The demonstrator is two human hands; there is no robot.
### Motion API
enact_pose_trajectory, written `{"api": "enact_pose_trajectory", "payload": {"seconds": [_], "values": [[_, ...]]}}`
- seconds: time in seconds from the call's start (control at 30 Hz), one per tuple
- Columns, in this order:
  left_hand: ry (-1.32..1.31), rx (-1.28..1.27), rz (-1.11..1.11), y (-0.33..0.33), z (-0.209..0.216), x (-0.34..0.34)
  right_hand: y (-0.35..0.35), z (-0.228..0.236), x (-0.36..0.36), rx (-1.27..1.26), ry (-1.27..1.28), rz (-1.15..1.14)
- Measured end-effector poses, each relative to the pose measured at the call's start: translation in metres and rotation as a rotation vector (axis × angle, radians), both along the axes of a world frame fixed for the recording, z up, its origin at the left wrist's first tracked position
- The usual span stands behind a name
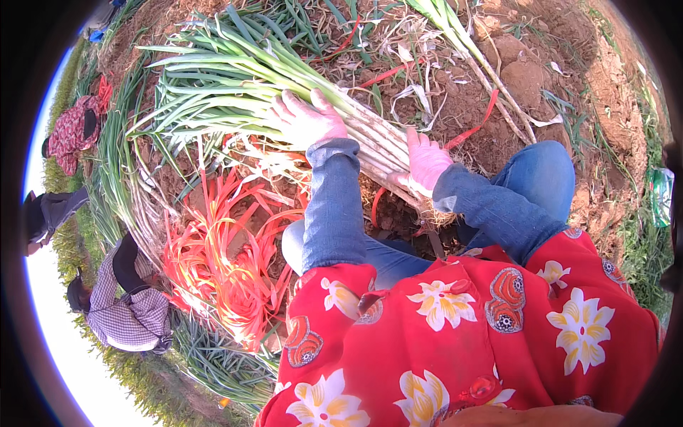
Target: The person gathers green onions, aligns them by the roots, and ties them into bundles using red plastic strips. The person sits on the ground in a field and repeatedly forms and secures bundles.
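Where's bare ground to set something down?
Roomiest: mostly bare soil right of the loose stalks, bordered by grass at the right. Tighter: the littered gap between those stalks and the bundle, crossed by red ribbon. Crowded: left, with the ribbon pile and other green stalks. Left hand and right hand occupy the bundle.

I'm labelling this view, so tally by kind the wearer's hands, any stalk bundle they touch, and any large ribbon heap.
Hands: 2 (left hand, right hand)
Touched stalk bundle: 1
Large orange-red ribbon heap: 1
Total: 4
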State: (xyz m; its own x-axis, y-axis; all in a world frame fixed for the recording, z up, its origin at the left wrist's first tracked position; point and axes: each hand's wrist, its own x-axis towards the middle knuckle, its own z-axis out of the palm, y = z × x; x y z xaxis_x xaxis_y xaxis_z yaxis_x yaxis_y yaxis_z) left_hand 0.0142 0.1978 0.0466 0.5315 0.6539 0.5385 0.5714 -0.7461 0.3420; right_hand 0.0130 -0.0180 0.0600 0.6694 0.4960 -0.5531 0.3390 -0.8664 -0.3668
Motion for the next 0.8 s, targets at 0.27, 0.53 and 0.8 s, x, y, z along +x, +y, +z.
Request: {"api": "enact_pose_trajectory", "payload": {"seconds": [0.27,0.53,0.8], "values": [[0.075,0.102,-0.426,-0.015,-0.015,-0.001,-0.003,0.008,-0.001,0.024,0.052,-0.009],[0.254,-0.157,-0.629,-0.083,-0.012,-0.013,0.006,0.004,-0.007,-0.061,0.027,0.028],[0.221,-0.257,-0.862,-0.087,-0.018,-0.036,0.01,-0.001,-0.013,-0.096,0.033,0.102]]}}
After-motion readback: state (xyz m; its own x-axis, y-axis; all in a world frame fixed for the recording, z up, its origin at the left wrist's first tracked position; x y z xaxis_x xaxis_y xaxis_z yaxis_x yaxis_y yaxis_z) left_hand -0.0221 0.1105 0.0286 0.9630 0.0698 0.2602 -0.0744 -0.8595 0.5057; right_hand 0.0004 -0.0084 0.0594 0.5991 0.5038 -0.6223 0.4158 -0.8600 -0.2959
